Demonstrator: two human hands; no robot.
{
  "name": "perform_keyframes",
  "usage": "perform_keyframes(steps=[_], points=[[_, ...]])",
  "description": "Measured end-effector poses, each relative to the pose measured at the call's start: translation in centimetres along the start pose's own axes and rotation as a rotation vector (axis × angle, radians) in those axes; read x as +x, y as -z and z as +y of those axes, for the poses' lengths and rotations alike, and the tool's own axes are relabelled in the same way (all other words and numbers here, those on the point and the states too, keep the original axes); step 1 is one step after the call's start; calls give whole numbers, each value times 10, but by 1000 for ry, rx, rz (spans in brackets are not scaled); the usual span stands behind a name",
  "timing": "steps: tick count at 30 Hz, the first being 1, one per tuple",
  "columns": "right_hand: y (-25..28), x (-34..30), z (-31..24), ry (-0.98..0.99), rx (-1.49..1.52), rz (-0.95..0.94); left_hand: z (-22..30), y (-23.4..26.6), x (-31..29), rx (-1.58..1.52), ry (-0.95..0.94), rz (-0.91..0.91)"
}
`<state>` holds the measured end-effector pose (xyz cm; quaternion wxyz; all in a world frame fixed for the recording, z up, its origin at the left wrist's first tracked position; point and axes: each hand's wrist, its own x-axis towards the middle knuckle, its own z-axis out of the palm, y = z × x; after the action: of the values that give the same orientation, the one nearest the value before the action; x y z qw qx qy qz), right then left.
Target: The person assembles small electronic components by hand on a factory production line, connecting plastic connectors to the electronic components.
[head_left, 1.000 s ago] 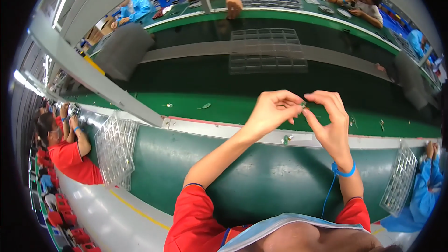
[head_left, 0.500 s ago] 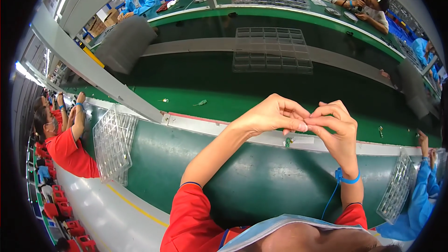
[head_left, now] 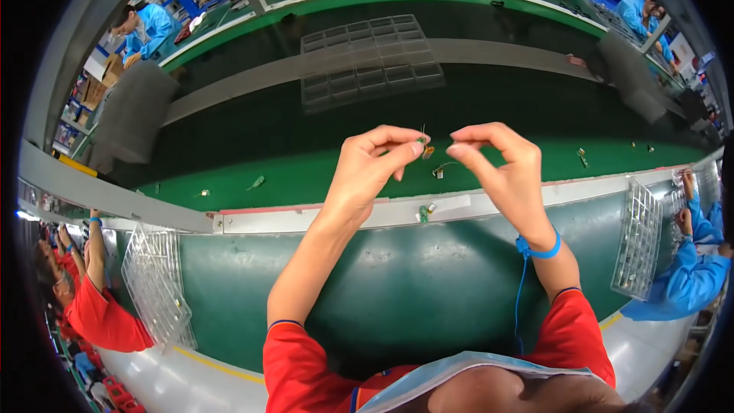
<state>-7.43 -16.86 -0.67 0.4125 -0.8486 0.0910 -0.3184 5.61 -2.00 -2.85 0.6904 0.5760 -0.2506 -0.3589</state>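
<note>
My left hand (head_left: 371, 164) pinches a small green circuit board (head_left: 423, 141) between thumb and fingertips. A thin lead sticks up from it, and a small orange-gold part (head_left: 428, 152) hangs at its side. Across a short gap, my right hand (head_left: 501, 164) has its thumb and index finger drawn close together; whatever is between the tips is too small to make out. Below and between the hands is a small part with a thin wire (head_left: 439, 173). Another little green board (head_left: 424, 215) lies on the pale metal ledge, beside a white strip (head_left: 453, 205).
A green conveyor belt (head_left: 298, 193) carries scattered small boards (head_left: 258, 182). Clear compartment trays (head_left: 157, 283) stand left and right (head_left: 637, 241); another tray (head_left: 371, 61) is beyond the belt. A grey post (head_left: 115, 191) rises at left. A blue corded wrist strap (head_left: 544, 248) circles my right wrist.
My hands, touching at the fingertips before, have drawn apart, and the small board now shows in my left fingers. The whole view has swung round, shifting the surroundings.
</note>
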Motion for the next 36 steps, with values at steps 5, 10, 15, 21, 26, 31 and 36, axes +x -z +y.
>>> perform_keyframes(steps=[5, 10, 15, 21, 26, 31, 36], points=[[-16, -7, 6, -132, 140, -70, -6, -11, -4, -131, -67, 12], [-19, -7, 10, -6, 101, 44, -10, -14, -3, -137, -74, 36], [-15, -4, 7, 195, -122, 33, -11, -10, 1, -68, -94, 30], [-20, -8, 8, 140, -64, 48, -18, -11, -2, -59, -78, 48], [-23, -15, 0, 166, -100, 44, -13, -10, -2, -8, -45, 36], [-22, -12, -4, 311, -247, 75, -10, -8, -4, -52, -40, 21], [-25, -7, 4, 534, -380, 126, 2, -6, -6, -21, -32, 3]])
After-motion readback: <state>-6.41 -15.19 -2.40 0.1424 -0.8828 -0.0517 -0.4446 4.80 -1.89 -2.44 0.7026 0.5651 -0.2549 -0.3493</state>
